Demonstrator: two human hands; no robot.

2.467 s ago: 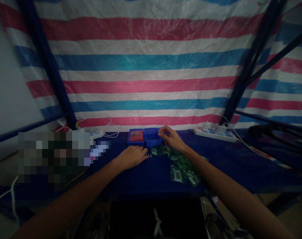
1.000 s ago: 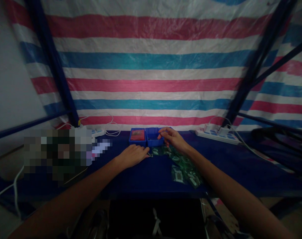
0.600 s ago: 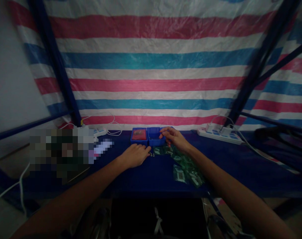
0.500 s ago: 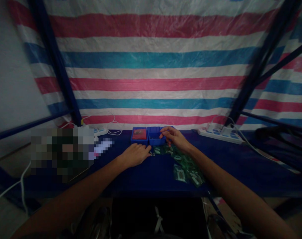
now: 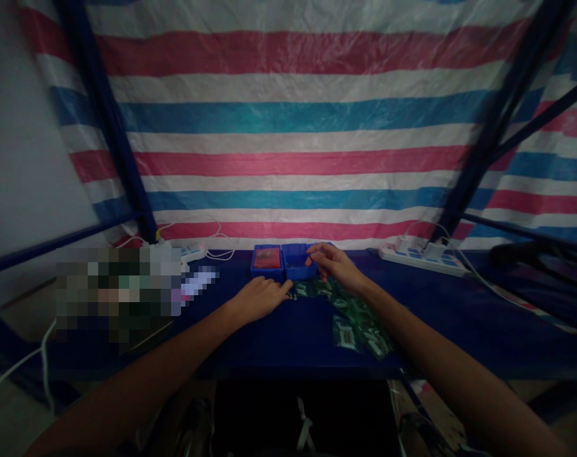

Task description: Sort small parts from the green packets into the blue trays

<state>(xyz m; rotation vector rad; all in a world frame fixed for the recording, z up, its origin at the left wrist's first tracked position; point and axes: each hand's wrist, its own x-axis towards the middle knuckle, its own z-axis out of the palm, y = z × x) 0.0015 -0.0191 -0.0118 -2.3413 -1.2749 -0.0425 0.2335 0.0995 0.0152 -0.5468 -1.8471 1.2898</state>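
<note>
My left hand (image 5: 262, 297) lies palm down on the dark blue table (image 5: 459, 317), fingers stretched toward small pale parts (image 5: 292, 296) by its fingertips. My right hand (image 5: 332, 263) hovers at the right rim of the middle blue tray (image 5: 295, 263), fingers pinched together; what they hold is too small to see. A second blue tray (image 5: 267, 261) with a red lining stands just to the left. Clear bags of green parts (image 5: 357, 320) lie under and beside my right wrist.
White power strips sit at the back right (image 5: 424, 260) and back left (image 5: 193, 252), with cables. Dark blue frame posts (image 5: 112, 139) rise on both sides before a striped tarp. A blurred patch covers the table's left part.
The view has shifted slightly. My right hand has drifted a little over the middle tray's rim; my left hand stays flat on the table.
</note>
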